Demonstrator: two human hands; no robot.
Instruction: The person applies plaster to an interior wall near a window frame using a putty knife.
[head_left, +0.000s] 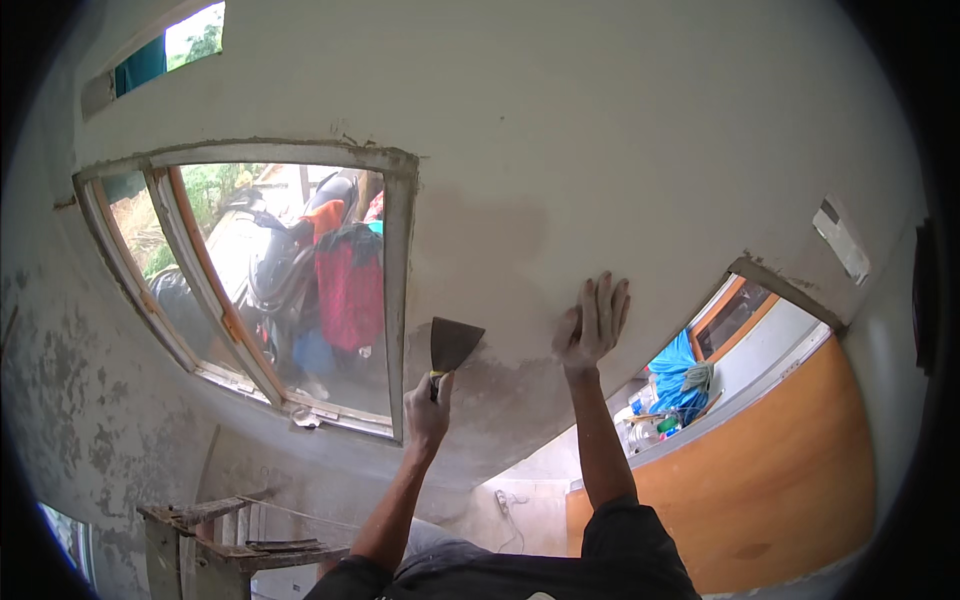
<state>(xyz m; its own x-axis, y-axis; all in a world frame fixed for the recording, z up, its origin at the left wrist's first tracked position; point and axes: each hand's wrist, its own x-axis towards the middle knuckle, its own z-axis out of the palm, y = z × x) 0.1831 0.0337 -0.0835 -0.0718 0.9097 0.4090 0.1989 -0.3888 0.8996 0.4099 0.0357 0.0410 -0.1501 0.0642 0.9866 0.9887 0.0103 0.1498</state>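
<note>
My left hand (428, 412) is closed around the handle of a putty knife (455, 343), its wide dark blade pointing up beside the window frame. The blade is at the pale plastered wall (640, 150); whether it touches cannot be seen for certain. Farther right, my right hand (594, 325) is raised with fingers stretched upward, dusty, against or just off the wall, holding nothing. Between and above the hands, a darker patch (490, 240) shows on the plaster. Lower down, rough grey-brown plaster (510, 400) runs along the wall's bottom edge.
At left a framed window (402, 240) shows bundled items outside. A worn wooden stand (245, 550) is at lower left. On the right, a doorway opening (725, 360) holds a blue bag (676, 375) and bottles, above a curved orange wooden panel (760, 470).
</note>
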